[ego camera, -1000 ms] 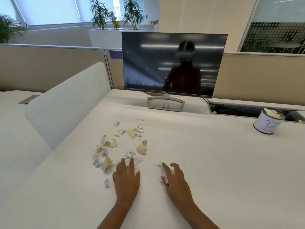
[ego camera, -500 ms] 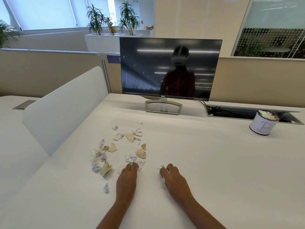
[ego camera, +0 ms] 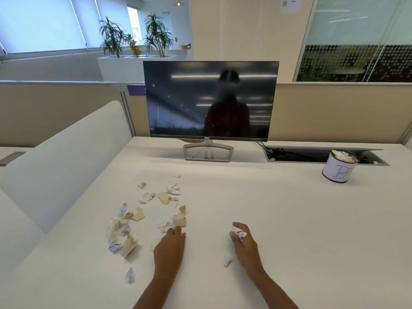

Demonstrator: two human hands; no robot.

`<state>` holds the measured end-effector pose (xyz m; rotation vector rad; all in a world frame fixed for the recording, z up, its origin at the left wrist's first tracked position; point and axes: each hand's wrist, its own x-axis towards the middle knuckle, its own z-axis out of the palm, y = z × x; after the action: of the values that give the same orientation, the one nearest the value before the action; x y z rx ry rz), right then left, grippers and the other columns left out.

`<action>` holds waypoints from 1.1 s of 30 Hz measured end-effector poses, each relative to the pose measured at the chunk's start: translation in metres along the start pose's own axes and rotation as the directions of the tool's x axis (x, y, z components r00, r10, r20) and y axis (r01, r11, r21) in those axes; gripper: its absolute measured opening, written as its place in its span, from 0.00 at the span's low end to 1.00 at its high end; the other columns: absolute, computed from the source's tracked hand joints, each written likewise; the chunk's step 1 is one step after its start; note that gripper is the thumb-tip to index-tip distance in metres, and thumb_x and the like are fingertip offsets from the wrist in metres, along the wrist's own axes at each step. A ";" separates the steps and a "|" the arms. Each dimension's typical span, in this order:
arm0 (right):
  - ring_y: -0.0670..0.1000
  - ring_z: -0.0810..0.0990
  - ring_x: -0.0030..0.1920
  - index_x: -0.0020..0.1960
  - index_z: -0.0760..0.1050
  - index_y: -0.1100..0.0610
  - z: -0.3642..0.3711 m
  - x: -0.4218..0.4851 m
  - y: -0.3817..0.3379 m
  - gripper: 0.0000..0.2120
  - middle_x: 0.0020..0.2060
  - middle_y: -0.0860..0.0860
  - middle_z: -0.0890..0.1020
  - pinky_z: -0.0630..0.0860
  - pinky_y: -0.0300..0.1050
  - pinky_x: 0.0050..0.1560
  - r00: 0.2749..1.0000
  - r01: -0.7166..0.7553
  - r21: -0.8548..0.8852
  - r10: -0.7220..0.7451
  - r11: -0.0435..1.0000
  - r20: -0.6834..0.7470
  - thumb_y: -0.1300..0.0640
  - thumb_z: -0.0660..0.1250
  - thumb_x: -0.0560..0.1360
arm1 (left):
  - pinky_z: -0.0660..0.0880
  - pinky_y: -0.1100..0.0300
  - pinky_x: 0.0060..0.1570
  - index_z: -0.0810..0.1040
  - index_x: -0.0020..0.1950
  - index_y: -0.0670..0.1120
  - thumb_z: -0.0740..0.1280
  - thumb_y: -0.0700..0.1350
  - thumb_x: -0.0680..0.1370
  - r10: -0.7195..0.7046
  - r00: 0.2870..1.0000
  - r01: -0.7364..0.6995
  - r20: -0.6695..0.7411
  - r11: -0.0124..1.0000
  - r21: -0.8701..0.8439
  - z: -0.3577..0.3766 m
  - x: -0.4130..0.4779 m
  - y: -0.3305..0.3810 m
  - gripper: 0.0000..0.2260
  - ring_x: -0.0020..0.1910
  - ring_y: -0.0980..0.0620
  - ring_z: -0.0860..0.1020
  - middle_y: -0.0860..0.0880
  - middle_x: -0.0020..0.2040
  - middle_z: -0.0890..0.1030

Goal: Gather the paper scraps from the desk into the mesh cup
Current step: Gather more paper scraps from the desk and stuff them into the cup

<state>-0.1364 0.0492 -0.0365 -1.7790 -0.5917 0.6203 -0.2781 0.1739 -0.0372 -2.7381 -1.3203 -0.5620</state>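
Paper, white, lilac and tan: scraps [ego camera: 133,221] strewn on the desk [ego camera: 289,230] in front of the monitor [ego camera: 210,101], mostly before its left half. One stray [ego camera: 130,275] lies farthest from the monitor, near my left forearm.

Cup [ego camera: 338,168]: upright, right of the monitor and well apart from it. It has a white label round it, and paper already shows above the rim.

Right hand [ego camera: 245,248]: in front of the monitor's right half, fingers curled round a wad [ego camera: 238,233] of white and lilac paper. A white piece [ego camera: 227,260] lies just beside the wrist. I cannot tell whether they touch.

Left hand [ego camera: 170,246]: in front of the monitor's stand, fingers pressed together, tips on a white scrap [ego camera: 165,226] at the scatter's near edge. A tan piece [ego camera: 179,219] sits just beyond, toward the monitor. I cannot tell whether the thumb pinches anything.

Step in hand, as I judge it: gathering a handful before a trip to the cup. To do it well:
- Rake with the left fingers flat, sweeping pieces together rather than picking them singly.
- Hold the wad firmly, since crumpled paper springs open and small bits slip between fingers.
- Take the white piece by the wrist before lifting.
- Release right over the rim, gently, as the cup looks nearly full and light enough to tip.
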 end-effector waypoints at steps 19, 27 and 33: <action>0.47 0.70 0.32 0.41 0.72 0.57 -0.101 0.031 -0.007 0.10 0.34 0.51 0.71 0.68 0.31 0.24 0.953 -0.302 0.445 0.267 0.843 0.141 0.63 0.58 0.79 | 0.61 0.70 0.10 0.72 0.37 0.46 0.41 0.47 0.83 0.231 0.972 -0.233 -0.049 0.972 -0.042 0.026 -0.008 0.109 0.23 0.13 0.56 0.72 0.48 0.23 0.78; 0.49 0.72 0.32 0.43 0.71 0.60 -0.156 0.048 -0.005 0.09 0.41 0.56 0.78 0.68 0.32 0.23 0.939 -0.343 0.551 0.278 0.761 0.200 0.66 0.56 0.79 | 0.67 0.58 0.34 0.60 0.34 0.53 0.59 0.45 0.80 -0.143 0.968 0.244 0.208 0.739 -0.628 0.010 0.025 0.151 0.16 0.33 0.46 0.74 0.51 0.31 0.74; 0.49 0.72 0.31 0.57 0.70 0.55 -0.180 0.055 -0.004 0.11 0.38 0.55 0.77 0.68 0.35 0.27 0.941 -0.326 0.471 0.235 0.820 0.242 0.66 0.56 0.79 | 0.64 0.66 0.23 0.65 0.34 0.43 0.60 0.42 0.80 -0.241 0.873 0.450 0.424 0.063 -0.891 -0.012 0.076 0.199 0.15 0.25 0.51 0.70 0.48 0.25 0.74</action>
<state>0.0239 -0.0385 0.0065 -1.3229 -0.2396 1.0437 -0.0868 0.1021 0.0218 -3.2999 -2.3456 -1.9635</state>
